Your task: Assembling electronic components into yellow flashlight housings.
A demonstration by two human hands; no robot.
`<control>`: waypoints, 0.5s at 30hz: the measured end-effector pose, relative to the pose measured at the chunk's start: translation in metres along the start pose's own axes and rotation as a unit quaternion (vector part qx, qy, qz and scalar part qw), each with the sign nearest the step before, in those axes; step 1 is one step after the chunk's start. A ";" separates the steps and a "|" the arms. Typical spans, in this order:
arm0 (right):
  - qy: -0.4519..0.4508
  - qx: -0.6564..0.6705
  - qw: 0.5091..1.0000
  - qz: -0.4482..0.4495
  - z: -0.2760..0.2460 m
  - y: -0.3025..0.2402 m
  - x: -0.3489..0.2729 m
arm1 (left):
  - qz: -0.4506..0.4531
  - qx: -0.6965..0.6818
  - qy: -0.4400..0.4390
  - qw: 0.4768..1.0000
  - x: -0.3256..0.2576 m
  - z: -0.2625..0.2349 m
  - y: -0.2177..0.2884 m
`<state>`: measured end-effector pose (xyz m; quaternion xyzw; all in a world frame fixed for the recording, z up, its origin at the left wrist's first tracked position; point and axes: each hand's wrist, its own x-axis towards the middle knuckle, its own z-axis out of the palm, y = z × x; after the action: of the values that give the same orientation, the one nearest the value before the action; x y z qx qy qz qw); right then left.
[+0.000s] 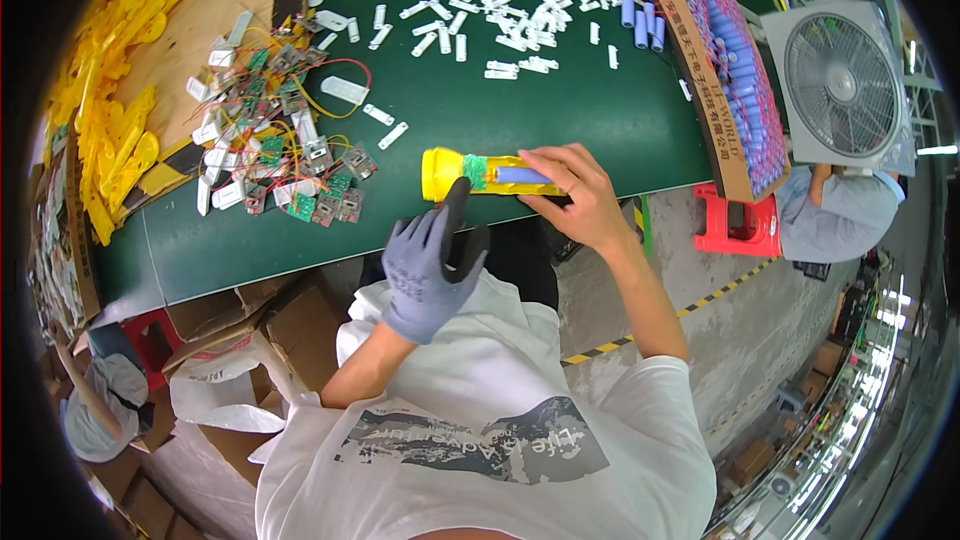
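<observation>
A yellow flashlight half-shell point(438, 176) lies near the table's front edge, its wide head to the left. A green circuit board point(474, 172) sits behind that head, and a purple cylindrical battery point(516, 175) rests in the handle part. My bare right hand point(588, 202) grips the handle end between thumb and fingers, partly hiding it. My left hand point(428, 275), in a grey glove with dark fingertips, has its index finger stretched to the shell's near edge by the board. Its thumb stands apart, and nothing shows in its grasp.
Wired circuit boards point(290, 165) and white plastic pieces point(535, 22) are heaped across the green table point(560, 105). Yellow shells point(115, 130) pile up at left. Right of loose batteries point(641, 28) are a battery carton point(697, 75), a fan point(842, 85), a red stool point(708, 235) and another person point(840, 215).
</observation>
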<state>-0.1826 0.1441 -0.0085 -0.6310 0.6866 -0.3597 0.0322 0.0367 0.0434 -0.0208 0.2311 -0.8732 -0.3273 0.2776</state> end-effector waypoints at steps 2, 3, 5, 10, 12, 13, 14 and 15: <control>0.055 0.028 0.998 0.023 0.006 -0.008 -0.007 | -0.053 -0.013 -0.039 0.998 0.009 -0.001 0.014; 0.089 0.030 0.995 0.030 0.013 -0.014 -0.010 | -0.052 -0.011 -0.030 0.998 0.015 0.000 0.020; 0.163 0.044 0.982 0.082 0.028 -0.038 -0.016 | -0.115 -0.175 0.048 0.977 0.027 0.002 0.029; 0.126 0.118 0.972 0.162 0.056 -0.102 -0.011 | -0.221 -0.409 0.087 0.881 0.050 0.009 0.014; 0.094 0.153 0.969 0.167 0.049 -0.106 0.000 | -0.240 -0.444 0.073 0.860 0.056 0.002 0.001; 0.010 0.195 0.971 0.136 0.035 -0.095 0.005 | -0.261 -0.476 0.059 0.838 0.058 -0.001 -0.005; -0.074 0.234 0.964 0.105 0.017 -0.084 0.012 | -0.276 -0.494 0.069 0.821 0.062 0.000 -0.009; -0.137 0.232 0.954 0.131 -0.002 -0.073 0.022 | -0.273 -0.495 0.073 0.821 0.062 0.003 -0.015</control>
<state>-0.1268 0.1297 0.0410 -0.5536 0.6500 -0.4117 0.3188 -0.0072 -0.0015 -0.0122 0.3149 -0.4715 -0.7604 0.3168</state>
